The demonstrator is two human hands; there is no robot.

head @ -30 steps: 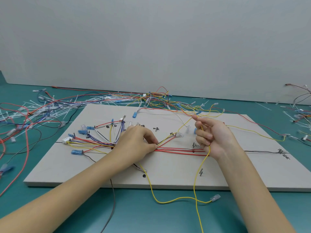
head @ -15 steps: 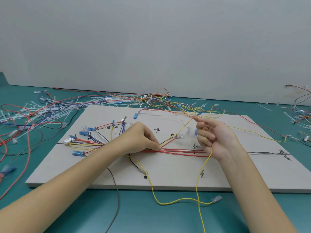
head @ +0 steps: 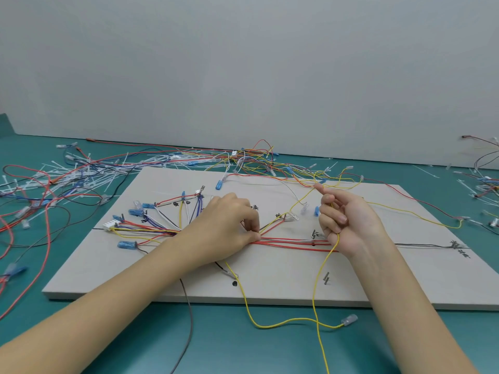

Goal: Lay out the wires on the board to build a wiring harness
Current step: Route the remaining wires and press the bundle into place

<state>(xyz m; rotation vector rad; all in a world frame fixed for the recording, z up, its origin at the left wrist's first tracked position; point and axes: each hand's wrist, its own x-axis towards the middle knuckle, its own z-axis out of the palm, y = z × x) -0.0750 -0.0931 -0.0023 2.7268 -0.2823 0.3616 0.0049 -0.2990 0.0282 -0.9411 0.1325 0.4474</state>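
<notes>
A pale board [head: 270, 290] lies flat on the teal table. On it a bundle of red wires [head: 291, 242] runs left to right, fanning out at the left into coloured wires with blue terminals and a white connector [head: 110, 225]. My left hand [head: 229, 228] rests on the board and pinches the bundle near its middle. My right hand [head: 345, 220] is raised just above the board with its fingers curled round a yellow wire [head: 318, 279], forefinger pointing up. That wire hangs down past the board's front edge toward me.
A second yellow wire with a clear terminal [head: 349, 319] loops on the table in front of the board. Heaps of loose wires and white cable ties [head: 81, 174] lie at the back left and behind the board; more wires [head: 483, 184] sit at the far right.
My left hand slid a little to the right along the red bundle. My right hand holds the yellow wire in much the same place.
</notes>
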